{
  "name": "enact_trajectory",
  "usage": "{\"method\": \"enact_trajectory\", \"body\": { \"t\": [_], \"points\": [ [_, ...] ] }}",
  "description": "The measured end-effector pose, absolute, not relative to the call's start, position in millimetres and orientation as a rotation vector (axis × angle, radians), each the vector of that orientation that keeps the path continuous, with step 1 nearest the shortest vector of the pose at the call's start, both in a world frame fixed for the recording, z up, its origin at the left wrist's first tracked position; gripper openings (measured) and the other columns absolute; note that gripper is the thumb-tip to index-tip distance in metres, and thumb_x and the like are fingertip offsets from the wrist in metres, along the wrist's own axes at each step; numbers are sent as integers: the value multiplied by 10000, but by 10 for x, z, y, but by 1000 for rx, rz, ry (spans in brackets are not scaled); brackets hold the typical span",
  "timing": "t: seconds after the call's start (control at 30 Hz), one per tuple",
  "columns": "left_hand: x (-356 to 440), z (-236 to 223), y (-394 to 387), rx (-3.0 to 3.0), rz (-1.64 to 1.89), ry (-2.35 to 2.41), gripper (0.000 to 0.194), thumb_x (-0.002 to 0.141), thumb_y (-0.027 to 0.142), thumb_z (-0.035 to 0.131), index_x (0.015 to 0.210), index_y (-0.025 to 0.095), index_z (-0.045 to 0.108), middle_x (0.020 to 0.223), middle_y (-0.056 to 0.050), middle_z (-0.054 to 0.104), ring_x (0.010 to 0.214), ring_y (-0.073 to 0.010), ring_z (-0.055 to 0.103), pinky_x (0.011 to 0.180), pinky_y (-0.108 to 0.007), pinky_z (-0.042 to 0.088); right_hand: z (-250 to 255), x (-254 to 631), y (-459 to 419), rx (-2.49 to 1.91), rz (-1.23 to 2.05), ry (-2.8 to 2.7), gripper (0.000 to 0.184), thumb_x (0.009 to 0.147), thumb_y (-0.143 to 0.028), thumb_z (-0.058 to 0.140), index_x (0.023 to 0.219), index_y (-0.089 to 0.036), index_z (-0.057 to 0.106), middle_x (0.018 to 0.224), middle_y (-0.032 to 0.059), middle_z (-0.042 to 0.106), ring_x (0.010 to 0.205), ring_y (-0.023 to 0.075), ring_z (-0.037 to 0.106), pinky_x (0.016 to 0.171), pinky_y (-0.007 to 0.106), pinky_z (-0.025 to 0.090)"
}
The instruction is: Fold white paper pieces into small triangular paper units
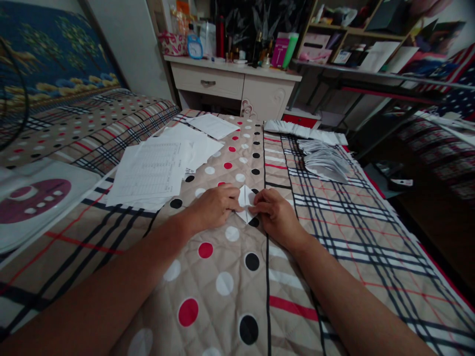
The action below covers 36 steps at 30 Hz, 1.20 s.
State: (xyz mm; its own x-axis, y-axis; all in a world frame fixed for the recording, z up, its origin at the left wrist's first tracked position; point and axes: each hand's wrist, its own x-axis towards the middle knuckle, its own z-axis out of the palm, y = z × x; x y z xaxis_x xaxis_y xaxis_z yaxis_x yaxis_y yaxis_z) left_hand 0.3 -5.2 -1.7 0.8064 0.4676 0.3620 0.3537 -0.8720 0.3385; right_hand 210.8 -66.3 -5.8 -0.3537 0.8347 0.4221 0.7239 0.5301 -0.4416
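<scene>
A small folded piece of white paper lies on the patterned bedspread, with a crease running down its middle. My left hand pinches its left edge, the fingertips pressed together on the paper. From the other side my right hand grips the right edge between thumb and bent forefinger. Both hands rest low, close to the cloth. Part of the paper is hidden under the fingers.
Printed sheets are spread at the left, with another sheet beyond. Folded paper pieces lie in a bunch at the right, below a row of folded paper. A plastic bag sits far left. Behind stands a white dresser.
</scene>
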Motion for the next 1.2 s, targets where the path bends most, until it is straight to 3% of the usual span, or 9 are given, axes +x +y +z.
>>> {"method": "enact_trajectory", "body": {
  "t": [0.4, 0.97, 1.07, 1.2],
  "points": [
    [-30, -119, 26, 2402, 826, 713, 315, 712, -23, 562, 778, 196, 779, 732, -4, 666, 647, -98, 603, 602, -222, 454, -60, 2156, -669, -1232, 209, -2191, 308, 782, -7, 568, 852, -239, 759, 912, 59, 632, 889, 196, 551, 744, 313, 455],
    [34, -17, -42, 2400, 779, 805, 256, 663, -22, 536, 667, 140, 734, 730, -38, 634, 597, -106, 542, 544, -229, 402, 42, 2088, -738, -1289, 63, -2330, 307, 733, 0, 549, 813, -222, 744, 925, 73, 628, 905, 215, 520, 696, 315, 435],
    [83, 7, -99, 2402, 777, 874, 123, 721, 78, 622, 625, 135, 673, 724, -31, 605, 597, -105, 516, 548, -237, 386, 49, 2073, -747, -1297, 63, -2341, 300, 726, -9, 549, 813, -224, 740, 931, 75, 625, 910, 219, 513, 702, 320, 434],
    [152, -24, -125, 2391, 774, 1008, 275, 688, 304, 803, 590, 149, 598, 707, -15, 587, 678, -136, 545, 620, -260, 399, 52, 2058, -760, -1291, 107, -2317, 276, 719, -35, 547, 802, -212, 741, 913, 79, 620, 898, 225, 519, 715, 334, 443]
  ]
}}
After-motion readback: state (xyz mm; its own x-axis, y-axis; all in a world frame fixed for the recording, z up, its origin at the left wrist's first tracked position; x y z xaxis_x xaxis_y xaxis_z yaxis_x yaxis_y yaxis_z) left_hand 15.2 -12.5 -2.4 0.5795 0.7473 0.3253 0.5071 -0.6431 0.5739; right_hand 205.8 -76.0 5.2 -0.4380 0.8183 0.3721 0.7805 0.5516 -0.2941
